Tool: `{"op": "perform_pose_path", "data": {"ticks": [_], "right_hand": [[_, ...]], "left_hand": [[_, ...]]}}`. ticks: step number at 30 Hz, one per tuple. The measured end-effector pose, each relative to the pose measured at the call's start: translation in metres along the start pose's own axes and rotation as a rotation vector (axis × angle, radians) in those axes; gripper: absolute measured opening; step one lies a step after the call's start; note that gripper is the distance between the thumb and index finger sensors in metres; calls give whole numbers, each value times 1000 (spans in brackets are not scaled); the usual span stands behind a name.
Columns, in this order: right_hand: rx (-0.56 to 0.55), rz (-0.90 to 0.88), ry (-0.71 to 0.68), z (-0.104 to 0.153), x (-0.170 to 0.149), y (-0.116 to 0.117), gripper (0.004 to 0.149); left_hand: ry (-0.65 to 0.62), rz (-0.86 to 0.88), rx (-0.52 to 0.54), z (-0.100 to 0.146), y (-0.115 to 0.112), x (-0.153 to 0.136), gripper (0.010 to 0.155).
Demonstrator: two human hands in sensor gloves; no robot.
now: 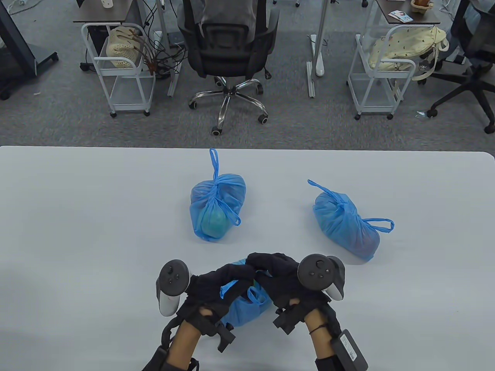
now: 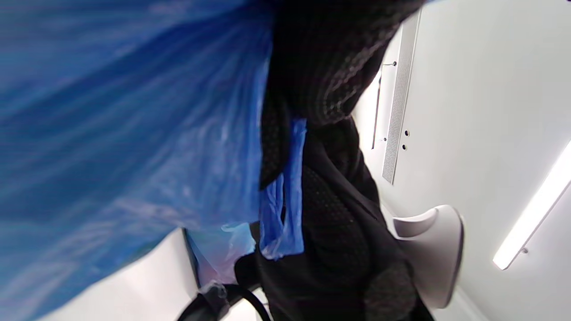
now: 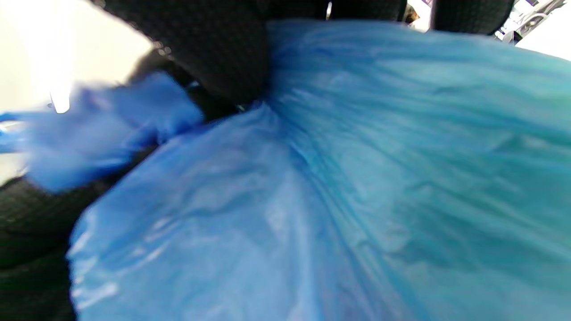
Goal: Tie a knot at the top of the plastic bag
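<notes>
**Two gloved hands working the top of a blue plastic bag at the near table edge**

The near bag [image 1: 247, 309] is thin, translucent blue plastic, wrinkled and filled, lying on the white table [image 1: 77, 216] close to its near edge, between and partly under both hands. Two strips of its top show: one handle loop [image 1: 226, 289] sticks out by the left hand, and a second handle loop [image 1: 255, 296] curls up by the right hand. In the wrist views the plastic fills most of the picture, gathered into fine pleats that run toward the gloved fingers; both views are blurred.

The left hand [image 1: 216, 288] is clenched on the bag's top: its curled fingers close around a strip of blue plastic, seen in the left wrist view as a band [image 2: 285, 196] passing between black glove folds. The right hand [image 1: 276, 280] is likewise curled over the bag's top, its fingertips meeting those of the left hand above the bag; in the right wrist view a bunched end of plastic [image 3: 102, 129] emerges beside a gloved finger [image 3: 223, 58]. Each hand carries one tracker on its back.

Count: three blue bags in all. The middle bag [image 1: 217, 206] and the right bag [image 1: 346, 226] lie farther back on the table, well apart from each other and from the hands, each with its top already knotted and two handle loops free. Two hands, one table.
</notes>
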State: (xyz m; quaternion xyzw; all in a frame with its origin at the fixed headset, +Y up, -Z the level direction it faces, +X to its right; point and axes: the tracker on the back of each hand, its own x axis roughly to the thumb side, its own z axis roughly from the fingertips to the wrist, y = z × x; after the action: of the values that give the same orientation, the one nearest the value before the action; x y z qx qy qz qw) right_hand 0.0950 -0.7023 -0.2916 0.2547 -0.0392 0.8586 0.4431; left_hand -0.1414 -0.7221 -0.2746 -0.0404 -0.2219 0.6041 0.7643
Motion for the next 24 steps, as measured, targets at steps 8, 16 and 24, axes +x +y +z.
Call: {"op": "perform_pose_path", "data": {"ticks": [8, 16, 24], "right_hand": [[29, -18, 18, -1, -1, 4, 48], [47, -14, 37, -1, -4, 5, 51], [69, -2, 45, -2, -3, 7, 54]], "left_hand": [[-160, -666, 206, 10, -10, 35, 34], [-258, -1093, 282, 14, -32, 48, 34], [-308, -1320, 299, 15, -43, 51, 34]]}}
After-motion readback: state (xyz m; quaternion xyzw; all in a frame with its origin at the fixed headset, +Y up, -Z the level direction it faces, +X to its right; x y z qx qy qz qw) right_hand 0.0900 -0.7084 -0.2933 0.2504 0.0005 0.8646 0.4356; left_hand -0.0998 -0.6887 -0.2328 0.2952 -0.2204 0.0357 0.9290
